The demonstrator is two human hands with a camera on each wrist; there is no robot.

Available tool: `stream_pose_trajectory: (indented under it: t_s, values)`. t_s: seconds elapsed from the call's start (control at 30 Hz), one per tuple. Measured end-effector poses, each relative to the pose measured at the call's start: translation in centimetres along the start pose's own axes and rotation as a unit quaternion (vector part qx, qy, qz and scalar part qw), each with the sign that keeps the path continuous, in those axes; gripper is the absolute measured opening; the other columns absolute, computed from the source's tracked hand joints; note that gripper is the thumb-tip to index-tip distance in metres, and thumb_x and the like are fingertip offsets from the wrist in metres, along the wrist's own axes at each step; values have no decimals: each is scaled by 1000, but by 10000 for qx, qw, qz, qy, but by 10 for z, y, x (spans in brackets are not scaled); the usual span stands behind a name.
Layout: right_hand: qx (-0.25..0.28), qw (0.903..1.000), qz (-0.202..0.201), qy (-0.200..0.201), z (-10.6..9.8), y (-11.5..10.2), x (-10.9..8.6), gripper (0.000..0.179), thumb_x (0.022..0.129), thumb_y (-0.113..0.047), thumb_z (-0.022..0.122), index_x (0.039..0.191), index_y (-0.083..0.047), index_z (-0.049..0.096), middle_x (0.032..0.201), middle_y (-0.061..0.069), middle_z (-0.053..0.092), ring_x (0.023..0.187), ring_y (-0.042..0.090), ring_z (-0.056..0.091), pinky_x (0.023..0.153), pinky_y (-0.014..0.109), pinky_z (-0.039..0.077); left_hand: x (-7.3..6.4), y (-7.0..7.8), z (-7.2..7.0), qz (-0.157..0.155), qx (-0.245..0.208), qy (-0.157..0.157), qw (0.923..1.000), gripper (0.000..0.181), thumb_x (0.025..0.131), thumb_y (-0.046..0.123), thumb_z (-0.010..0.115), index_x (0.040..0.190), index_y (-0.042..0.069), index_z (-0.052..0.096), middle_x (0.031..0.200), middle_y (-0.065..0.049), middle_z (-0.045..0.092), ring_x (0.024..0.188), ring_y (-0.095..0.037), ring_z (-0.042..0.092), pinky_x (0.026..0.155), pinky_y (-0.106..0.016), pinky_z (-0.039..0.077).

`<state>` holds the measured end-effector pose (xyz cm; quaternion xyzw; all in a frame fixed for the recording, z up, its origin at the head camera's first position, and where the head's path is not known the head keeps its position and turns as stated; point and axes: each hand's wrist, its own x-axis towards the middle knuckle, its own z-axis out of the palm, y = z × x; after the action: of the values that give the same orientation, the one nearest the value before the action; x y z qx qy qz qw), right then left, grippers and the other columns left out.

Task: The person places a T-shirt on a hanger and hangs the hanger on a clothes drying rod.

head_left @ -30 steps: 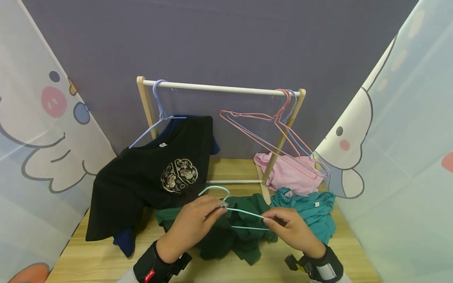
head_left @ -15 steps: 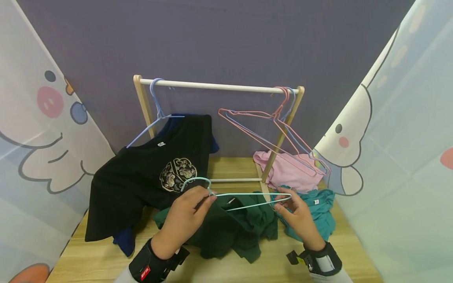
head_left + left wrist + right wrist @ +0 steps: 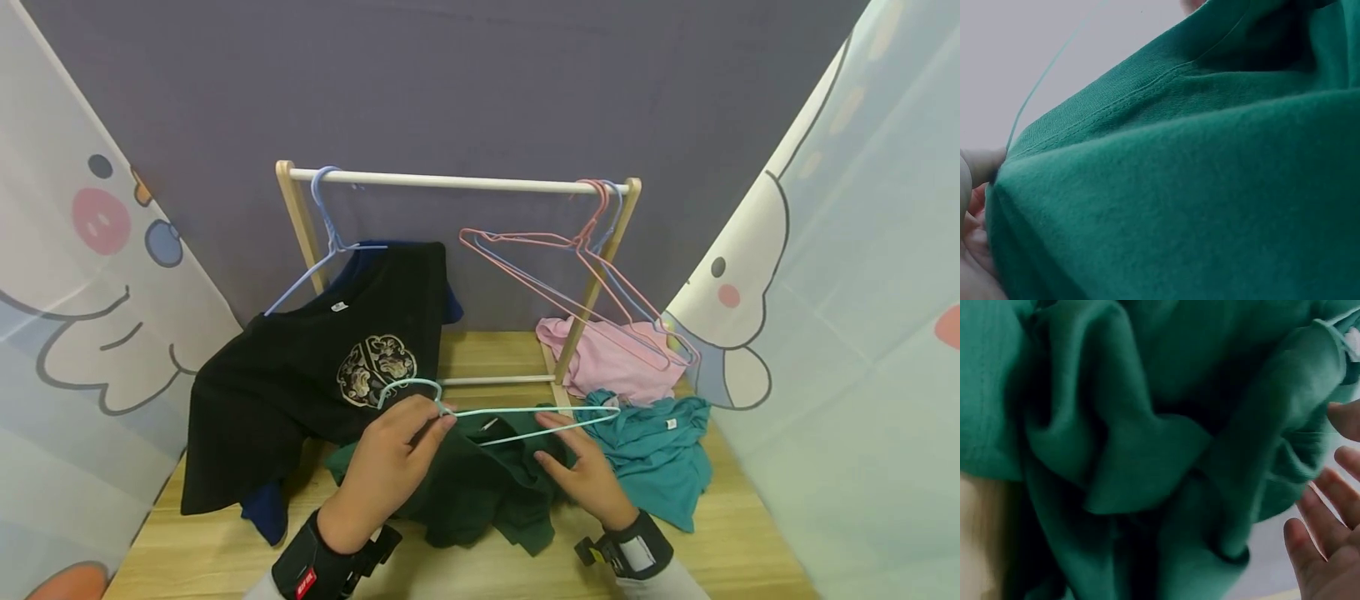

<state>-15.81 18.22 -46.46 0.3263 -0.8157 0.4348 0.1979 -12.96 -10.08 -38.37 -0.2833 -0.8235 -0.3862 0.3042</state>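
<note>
My left hand [image 3: 393,458] pinches a mint-green clothes hanger [image 3: 517,410] just below its hook, together with the edge of a dark green garment [image 3: 465,504]. In the left wrist view, the thumb and fingers hold the gathered green cloth [image 3: 1147,187] where the thin hanger wire comes out. One end of the hanger sticks out bare to the right; its other end is hidden behind the hand and cloth. My right hand [image 3: 588,479] is below that bare end, beside the cloth. Its fingers spread apart in the right wrist view and hold nothing.
Behind stands a wooden rack with a white rail [image 3: 450,181]. A black T-shirt [image 3: 300,392] hangs on a blue hanger [image 3: 330,242] at left, with dark blue cloth behind. Pink hangers [image 3: 592,237] and a blue one hang at right, above pink [image 3: 615,358] and teal [image 3: 660,467] garments.
The hanger's right end has swung up and right, out of the green cloth. My right hand has let go of the hanger and come back down to the left. My left hand keeps its pinch.
</note>
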Motion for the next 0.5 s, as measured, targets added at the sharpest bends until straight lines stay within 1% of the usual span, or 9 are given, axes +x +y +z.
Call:
stream_pose_trajectory:
  t_s: [0.1, 0.2, 0.3, 0.37, 0.5]
  values:
    - [-68, 9999, -102, 7, 5, 4, 2, 47, 75, 1, 71, 120, 1, 58, 118, 19, 61, 113, 27, 51, 100, 17, 35, -1, 0, 1, 41, -59, 46, 10000, 4, 89, 20, 62, 91, 22, 65, 97, 12, 64, 91, -2, 55, 78, -14, 45]
    - [-115, 9996, -209, 124, 9, 7, 4, 42, 74, 3, 71, 115, 1, 62, 111, 18, 64, 107, 26, 55, 96, 21, 40, -2, 1, 1, 89, -135, 101, 9998, 5, 89, 18, 63, 90, 21, 65, 98, 10, 65, 92, -3, 55, 78, -14, 44]
    - [-117, 9995, -214, 181, 12, 8, 7, 35, 75, 4, 70, 110, 0, 65, 103, 15, 65, 100, 25, 56, 90, 25, 44, -3, 1, 2, 99, -196, 145, 9997, 6, 88, 17, 63, 91, 21, 66, 99, 9, 66, 92, -4, 56, 78, -14, 45]
    - [-78, 9998, -103, 171, 13, 9, 7, 30, 77, 3, 69, 106, -2, 66, 100, 13, 65, 98, 24, 57, 87, 27, 46, -3, 0, 2, 97, -233, 166, 9995, 7, 88, 16, 63, 92, 20, 66, 99, 9, 67, 92, -4, 56, 79, -14, 45]
    - [186, 9991, 337, 184, 13, 7, 8, 21, 81, 1, 66, 101, -4, 67, 97, 12, 66, 96, 22, 57, 85, 28, 47, -4, -1, 1, 40, -248, 166, 9995, 7, 89, 15, 62, 92, 20, 66, 98, 9, 66, 92, -5, 56, 79, -15, 45]
